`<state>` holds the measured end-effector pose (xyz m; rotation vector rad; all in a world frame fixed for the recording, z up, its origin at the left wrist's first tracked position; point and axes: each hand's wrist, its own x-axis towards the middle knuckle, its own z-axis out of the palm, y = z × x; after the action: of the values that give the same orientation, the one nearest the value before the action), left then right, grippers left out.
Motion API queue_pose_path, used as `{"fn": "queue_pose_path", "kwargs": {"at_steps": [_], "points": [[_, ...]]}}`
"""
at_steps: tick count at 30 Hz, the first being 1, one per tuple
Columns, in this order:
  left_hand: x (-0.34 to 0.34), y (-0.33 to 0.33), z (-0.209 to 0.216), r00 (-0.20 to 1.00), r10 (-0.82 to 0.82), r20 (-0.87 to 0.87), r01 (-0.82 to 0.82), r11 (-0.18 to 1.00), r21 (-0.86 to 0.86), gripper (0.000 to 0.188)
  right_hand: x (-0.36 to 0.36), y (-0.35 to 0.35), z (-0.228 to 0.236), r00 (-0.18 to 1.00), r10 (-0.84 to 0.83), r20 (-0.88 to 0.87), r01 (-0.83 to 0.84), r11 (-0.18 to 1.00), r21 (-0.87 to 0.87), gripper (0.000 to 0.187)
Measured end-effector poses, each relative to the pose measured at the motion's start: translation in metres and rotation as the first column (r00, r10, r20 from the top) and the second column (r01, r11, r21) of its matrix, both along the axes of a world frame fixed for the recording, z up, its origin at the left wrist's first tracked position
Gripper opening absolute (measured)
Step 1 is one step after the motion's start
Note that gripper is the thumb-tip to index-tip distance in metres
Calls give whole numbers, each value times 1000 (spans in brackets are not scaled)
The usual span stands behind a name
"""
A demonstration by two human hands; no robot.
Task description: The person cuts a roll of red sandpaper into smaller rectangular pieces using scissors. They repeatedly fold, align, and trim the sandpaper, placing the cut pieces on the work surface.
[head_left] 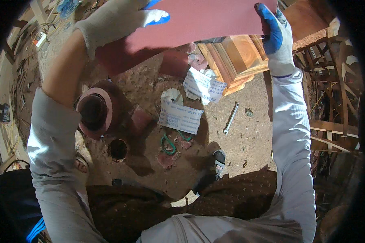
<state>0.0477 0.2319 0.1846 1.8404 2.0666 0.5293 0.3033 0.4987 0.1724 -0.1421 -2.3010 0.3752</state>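
Overhead, both hands [121,18] [275,36] grip sandpaper [207,18] edges, seemingly.

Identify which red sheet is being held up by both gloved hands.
The large red sheet at the top, gripped by the left hand and right hand; smaller red scraps lie on the ground.

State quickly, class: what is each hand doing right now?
Left hand: closed on the red sheet, gripping its left edge.
Right hand: closed on the same sheet, fingers pinching its right edge.
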Motion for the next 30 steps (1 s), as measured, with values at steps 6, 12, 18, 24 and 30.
{"fn": "queue_pose_path", "kwargs": {"at_steps": [6, 12, 18, 24, 30], "points": [[-52, 3, -67, 938, 168, -302, -34, 915, 403, 33, -18, -50, -45, 983, 28, -183, -166, 576, -800, 40], [-34, 6, -59, 804, 291, -519, 67, 823, 565, 19, 102, -182, -242, 445, 458, 770, 236, 769, -594, 70], [-19, -1, -63, 748, 323, -579, 200, 723, 662, 17, 123, -303, -278, 407, 61, 911, 214, 964, -160, 80], [-13, -18, -106, 798, 277, -535, 127, 791, 598, 29, 132, -331, -314, 432, 1, 902, 260, 957, -126, 79], [3, -30, -135, 846, 125, -519, 225, 797, 560, 41, 131, -322, -296, 460, -157, 874, 359, 933, -22, 76]]}}
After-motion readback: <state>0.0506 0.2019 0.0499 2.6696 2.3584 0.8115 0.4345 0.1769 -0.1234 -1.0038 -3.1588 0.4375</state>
